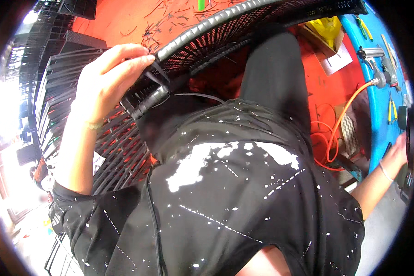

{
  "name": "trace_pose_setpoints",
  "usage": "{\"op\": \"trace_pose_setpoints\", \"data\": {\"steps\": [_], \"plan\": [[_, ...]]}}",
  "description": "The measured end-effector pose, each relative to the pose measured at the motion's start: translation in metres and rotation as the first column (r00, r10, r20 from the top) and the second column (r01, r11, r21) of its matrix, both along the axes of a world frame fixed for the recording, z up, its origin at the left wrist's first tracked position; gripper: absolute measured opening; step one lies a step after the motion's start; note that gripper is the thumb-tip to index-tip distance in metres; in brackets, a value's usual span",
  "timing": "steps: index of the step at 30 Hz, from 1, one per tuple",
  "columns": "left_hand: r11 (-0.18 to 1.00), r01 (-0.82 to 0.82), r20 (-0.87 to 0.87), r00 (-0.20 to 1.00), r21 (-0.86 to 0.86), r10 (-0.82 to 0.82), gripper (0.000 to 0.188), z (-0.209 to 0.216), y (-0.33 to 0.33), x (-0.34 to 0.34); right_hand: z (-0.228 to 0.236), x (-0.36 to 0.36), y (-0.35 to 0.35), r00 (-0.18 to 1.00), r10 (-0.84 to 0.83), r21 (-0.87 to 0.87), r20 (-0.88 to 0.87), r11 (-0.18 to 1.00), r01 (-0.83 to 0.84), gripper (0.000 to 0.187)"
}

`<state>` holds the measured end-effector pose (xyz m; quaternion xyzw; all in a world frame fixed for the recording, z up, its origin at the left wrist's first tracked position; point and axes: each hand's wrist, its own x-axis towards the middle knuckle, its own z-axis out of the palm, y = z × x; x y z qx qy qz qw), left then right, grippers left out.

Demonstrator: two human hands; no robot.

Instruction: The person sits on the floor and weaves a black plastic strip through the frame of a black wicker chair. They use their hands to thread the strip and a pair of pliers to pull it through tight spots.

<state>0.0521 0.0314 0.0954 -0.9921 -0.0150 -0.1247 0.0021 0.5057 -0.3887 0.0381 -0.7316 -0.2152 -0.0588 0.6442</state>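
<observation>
My left hand point(99, 83) is raised, thumb and fingers pinched together on a flat dark strip point(159, 72) at the left end of a woven black rattan panel point(211, 34). This panel curves across in front of my legs, with a wrapped, ribbed rim. Below the strip sits a wrapped black corner piece point(147, 99). A loose end of strip point(200, 95) trails over my lap. At the far right, my right hand point(399, 149) reaches beside a dark object point(408, 152) at the picture's rim. Its fingers are mostly hidden there.
A blue table point(377, 108) on the right carries a grey metal air tool point(377, 64) with an orange hose point(349, 108), plus yellow-handled pliers point(392, 112). Behind it, a cardboard box holds a yellow bag point(325, 30). Strip scraps litter the red floor point(119, 18). Black slatted pieces point(55, 87) stand left.
</observation>
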Motion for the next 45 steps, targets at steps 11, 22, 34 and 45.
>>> {"op": "trace_pose_setpoints", "data": {"steps": [11,22,34,45], "plan": [[0.999,-0.031,-0.050,0.998,-0.011,0.031,0.028,-0.014,0.008,-0.008,-0.065,-0.191,0.123,-0.204,0.822,0.815,-0.532,0.431,-0.386,0.066],[0.999,-0.020,-0.057,0.998,0.048,0.023,0.027,-0.009,0.006,-0.008,-0.065,-0.195,0.173,-0.139,0.894,0.451,-0.426,0.077,-0.889,0.025],[0.997,0.000,-0.131,0.991,0.077,0.010,0.028,0.000,0.004,-0.004,-0.093,-0.223,0.190,0.335,0.942,-0.146,0.022,0.335,-0.931,0.032],[0.998,0.007,-0.114,0.993,0.069,0.001,0.027,0.000,0.002,-0.006,-0.098,-0.229,0.184,0.331,0.942,-0.051,-0.047,0.329,-0.943,0.028]]}}
